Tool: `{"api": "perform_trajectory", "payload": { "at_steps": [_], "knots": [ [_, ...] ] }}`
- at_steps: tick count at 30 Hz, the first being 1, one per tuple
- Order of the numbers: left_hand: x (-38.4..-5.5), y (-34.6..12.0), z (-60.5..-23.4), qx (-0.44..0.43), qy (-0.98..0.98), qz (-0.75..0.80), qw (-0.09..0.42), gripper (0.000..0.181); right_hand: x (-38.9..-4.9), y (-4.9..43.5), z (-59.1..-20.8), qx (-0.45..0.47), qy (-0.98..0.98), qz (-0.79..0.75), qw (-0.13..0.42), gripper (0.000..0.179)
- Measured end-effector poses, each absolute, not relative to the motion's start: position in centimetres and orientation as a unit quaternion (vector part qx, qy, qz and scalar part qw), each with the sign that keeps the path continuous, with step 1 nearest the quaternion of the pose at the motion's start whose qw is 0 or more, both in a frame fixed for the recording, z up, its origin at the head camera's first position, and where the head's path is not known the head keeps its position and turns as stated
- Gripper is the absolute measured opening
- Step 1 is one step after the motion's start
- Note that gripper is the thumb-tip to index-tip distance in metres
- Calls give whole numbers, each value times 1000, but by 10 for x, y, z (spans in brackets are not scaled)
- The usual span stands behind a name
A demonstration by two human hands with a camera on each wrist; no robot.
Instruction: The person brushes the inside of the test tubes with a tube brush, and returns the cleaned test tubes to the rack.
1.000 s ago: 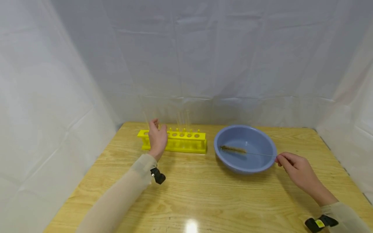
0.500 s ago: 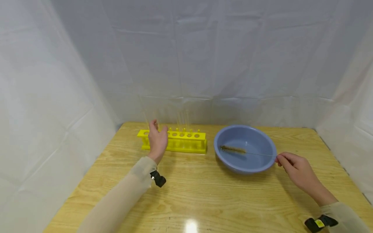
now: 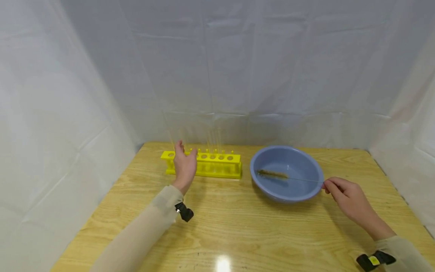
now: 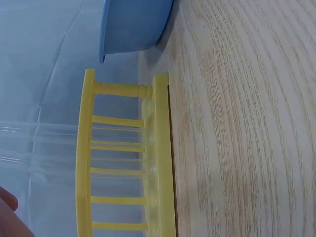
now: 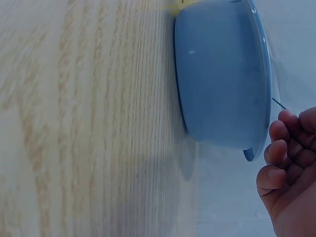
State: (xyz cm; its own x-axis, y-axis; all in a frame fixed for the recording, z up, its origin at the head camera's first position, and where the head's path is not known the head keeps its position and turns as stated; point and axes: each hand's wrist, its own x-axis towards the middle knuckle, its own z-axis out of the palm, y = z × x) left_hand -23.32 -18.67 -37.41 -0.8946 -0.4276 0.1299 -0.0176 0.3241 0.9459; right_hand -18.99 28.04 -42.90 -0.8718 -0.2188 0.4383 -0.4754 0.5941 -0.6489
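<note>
My left hand [image 3: 185,165] is at the left part of a yellow test tube rack [image 3: 219,169], its thumb apart from the raised fingers. It hides some of the rack's holes. Clear glass test tubes [image 3: 219,139] stand in the rack and rise above its top plate. In the left wrist view only a fingertip [image 4: 9,200] shows, to the side of the tubes. My right hand [image 3: 351,198] pinches the thin wire handle of a test tube brush between thumb and fingers at the basin's right rim. The brush's brown bristles [image 3: 273,174] lie inside the blue basin [image 3: 285,197].
The basin stands right of the rack on a wooden table [image 3: 217,223], a narrow gap between them. White sheeting [image 3: 231,75] hangs behind the table and along both sides. Each wrist wears a black camera mount [image 3: 184,211].
My left hand's thumb has shifted slightly and its fingers have straightened a little beside the tubes. The right hand, the brush and the basin hold their places.
</note>
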Motion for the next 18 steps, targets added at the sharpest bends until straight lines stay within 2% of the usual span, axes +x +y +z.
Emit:
{"api": "perform_trajectory", "payload": {
  "at_steps": [12, 15, 18],
  "knots": [
    [-220, -187, -373, 142, -800, -560, 162, 70, -190, 282, -429, 200, -877, 408, 160, 20],
    [-214, -189, -375, 141, -796, -567, 156, 67, -190, 283, -429, 200, -876, 411, 157, 20],
    [-210, -192, -378, 144, -782, -581, 176, 59, -189, 283, -429, 198, -876, 412, 154, 21]
  ]
}}
